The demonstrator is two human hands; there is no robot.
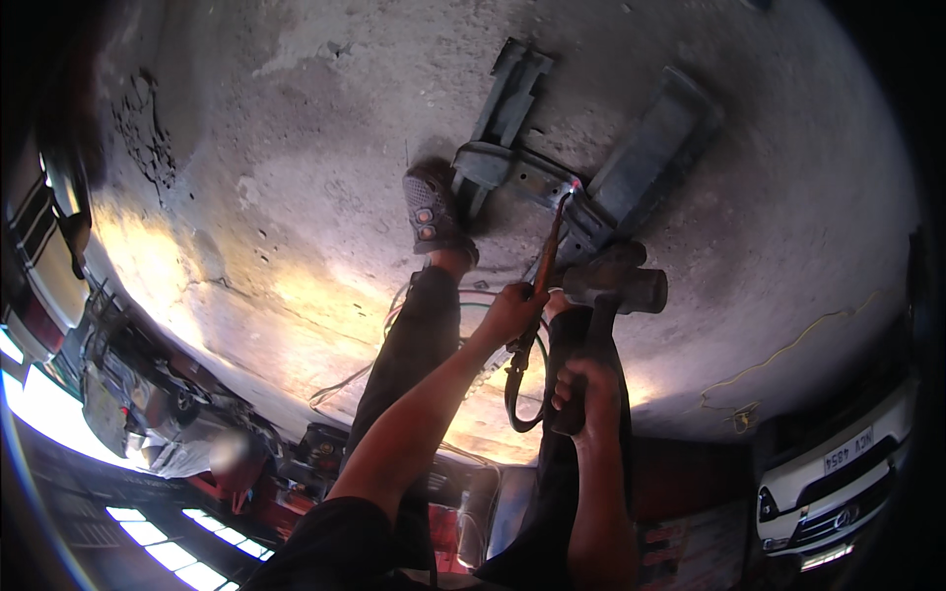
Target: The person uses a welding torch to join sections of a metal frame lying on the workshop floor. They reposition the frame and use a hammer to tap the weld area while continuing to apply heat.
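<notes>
Left grip (510, 310) clasps a thin copper torch rod (552, 241); right grip (583, 386) clasps a heavy dark sledgehammer (616, 286) above the grey metal bracket (522, 172).

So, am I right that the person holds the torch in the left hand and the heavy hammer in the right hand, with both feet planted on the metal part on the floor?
Not quite: the head view shows only one foot beside the metal part, touching its edge. The left hand does hold the torch, and the right hand the hammer.
</notes>
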